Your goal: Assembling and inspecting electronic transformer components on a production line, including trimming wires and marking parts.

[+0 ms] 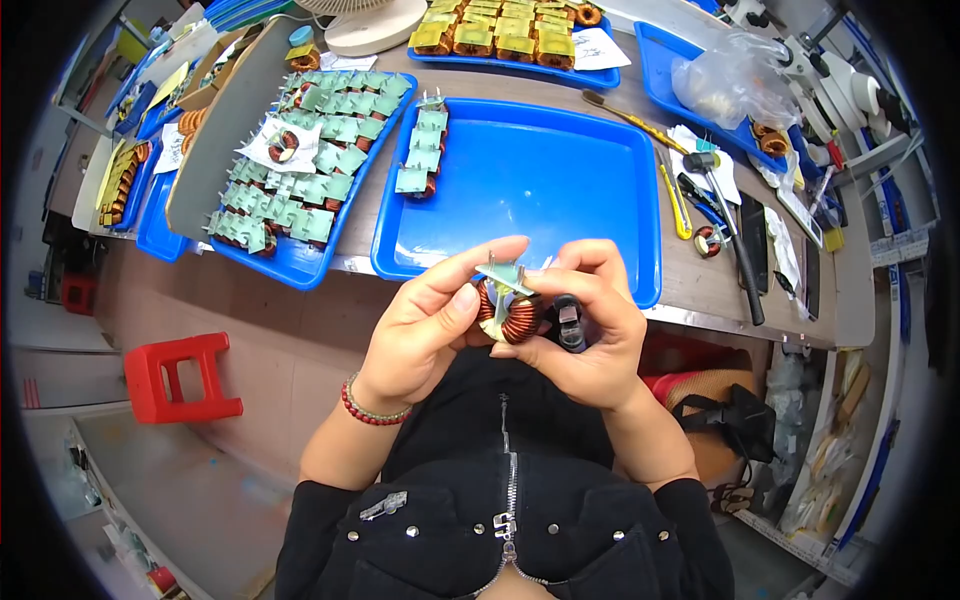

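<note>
A toroidal coil (519,319) of copper wire, topped by a small green plate (506,276) with pins, is held up in front of my chest. My left hand (428,318) grips it from the left, fingers behind and thumb on its side. My right hand (596,322) is closed, with its fingertips at the plate and its thumb at the coil's lower edge. Tucked in that same palm is a dark hand tool (570,325), mostly hidden, its kind unclear. Just beyond both hands lies a blue tray (530,190) with a row of green-plated coils (424,150) along its left side.
Left of it, another blue tray (290,272) is packed with green-plated coils. Yellow-topped coils (495,32) fill a tray at the back. To the right lie a brush (625,115), a yellow cutter (676,205), a hammer (735,235) and a loose coil (709,241). A red stool (180,378) stands at left.
</note>
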`<state>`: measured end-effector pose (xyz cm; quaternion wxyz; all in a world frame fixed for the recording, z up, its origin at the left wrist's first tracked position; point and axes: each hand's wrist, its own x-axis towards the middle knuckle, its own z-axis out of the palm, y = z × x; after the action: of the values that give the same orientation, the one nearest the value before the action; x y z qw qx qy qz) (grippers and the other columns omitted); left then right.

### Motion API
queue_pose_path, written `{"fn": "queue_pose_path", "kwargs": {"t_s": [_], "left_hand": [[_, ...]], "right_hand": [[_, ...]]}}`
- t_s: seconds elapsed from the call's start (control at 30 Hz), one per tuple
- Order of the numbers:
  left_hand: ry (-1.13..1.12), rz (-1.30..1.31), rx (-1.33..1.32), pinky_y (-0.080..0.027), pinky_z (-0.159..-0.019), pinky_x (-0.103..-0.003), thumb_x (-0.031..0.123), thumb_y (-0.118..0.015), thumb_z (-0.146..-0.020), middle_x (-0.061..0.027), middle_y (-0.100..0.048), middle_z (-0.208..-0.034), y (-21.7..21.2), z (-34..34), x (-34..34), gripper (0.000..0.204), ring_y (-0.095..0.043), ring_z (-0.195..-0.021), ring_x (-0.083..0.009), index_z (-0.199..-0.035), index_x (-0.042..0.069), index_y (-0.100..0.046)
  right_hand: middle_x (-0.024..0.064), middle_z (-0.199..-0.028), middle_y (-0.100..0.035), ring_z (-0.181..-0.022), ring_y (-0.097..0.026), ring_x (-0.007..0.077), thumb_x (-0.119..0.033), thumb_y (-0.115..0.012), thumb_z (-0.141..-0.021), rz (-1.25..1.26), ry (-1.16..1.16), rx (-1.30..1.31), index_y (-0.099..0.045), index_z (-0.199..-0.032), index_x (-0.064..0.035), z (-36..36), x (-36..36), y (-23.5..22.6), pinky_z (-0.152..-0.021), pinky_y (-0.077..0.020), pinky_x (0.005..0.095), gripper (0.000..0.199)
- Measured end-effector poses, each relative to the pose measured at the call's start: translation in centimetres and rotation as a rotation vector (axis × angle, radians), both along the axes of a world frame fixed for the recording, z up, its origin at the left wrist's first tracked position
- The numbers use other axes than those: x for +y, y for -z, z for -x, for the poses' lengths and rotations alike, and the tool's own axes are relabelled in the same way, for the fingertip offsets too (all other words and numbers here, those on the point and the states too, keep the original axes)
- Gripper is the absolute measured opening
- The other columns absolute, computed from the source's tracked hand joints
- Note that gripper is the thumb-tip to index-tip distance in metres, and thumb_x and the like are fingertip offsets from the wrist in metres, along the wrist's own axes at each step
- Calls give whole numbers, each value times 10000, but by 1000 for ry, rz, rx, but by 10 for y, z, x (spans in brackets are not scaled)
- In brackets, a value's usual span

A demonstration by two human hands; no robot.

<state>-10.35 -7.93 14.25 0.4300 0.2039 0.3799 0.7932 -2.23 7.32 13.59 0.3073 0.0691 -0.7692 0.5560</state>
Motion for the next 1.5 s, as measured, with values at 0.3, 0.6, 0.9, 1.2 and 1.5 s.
{"fn": "queue_pose_path", "kwargs": {"t_s": [0.3, 0.6, 0.9, 1.2, 1.5], "left_hand": [[22, -34, -13, -483, -844, -289, 232, -519, -912, -78, -572, -1088, 14, 5, -2, 467, -580, -964, -135, -1301, 8, -391], [-245, 532, 600, -495, -748, -272, -15, -724, -678, -78, -574, -958, 34, 50, -24, 409, -589, -907, -156, -1050, 35, -561], [-616, 803, 1560, -383, -888, -390, 15, -732, -575, -139, -464, -1088, 61, 100, -26, 443, -455, -1037, -322, -986, 90, -585], [-844, 932, 1651, -270, -994, -442, 20, -570, -667, -140, -448, -1200, 61, 106, -51, 525, -385, -1141, -337, -1185, 101, -540], [-545, 1278, 1783, -226, -1020, -469, 80, -766, -515, -97, -425, -1255, 38, 120, -115, 549, -323, -1222, -336, -1031, 152, -594]], "right_hand": [[82, -940, -499, -843, -509, 190, -126, -850, -538, -4, -34, -39, -630, -1011, -62, 0, 2, -1, -719, -440, 287, 525], [100, -1017, -484, -921, -517, 213, -83, -820, -581, -175, -73, -127, -602, -1072, -56, 15, -2, 25, -772, -450, 300, 538], [100, -1018, -493, -924, -514, 213, -58, -805, -584, -147, -47, -228, -609, -1054, -62, 18, -5, 29, -798, -437, 297, 510], [86, -1009, -482, -905, -504, 189, -30, -796, -577, -158, 1, -233, -600, -1039, -59, 16, 4, 33, -786, -431, 283, 502], [76, -1048, -478, -958, -526, 185, -82, -774, -674, -45, -141, -256, -589, -1091, -50, 22, 4, 40, -846, -434, 288, 457]]}}
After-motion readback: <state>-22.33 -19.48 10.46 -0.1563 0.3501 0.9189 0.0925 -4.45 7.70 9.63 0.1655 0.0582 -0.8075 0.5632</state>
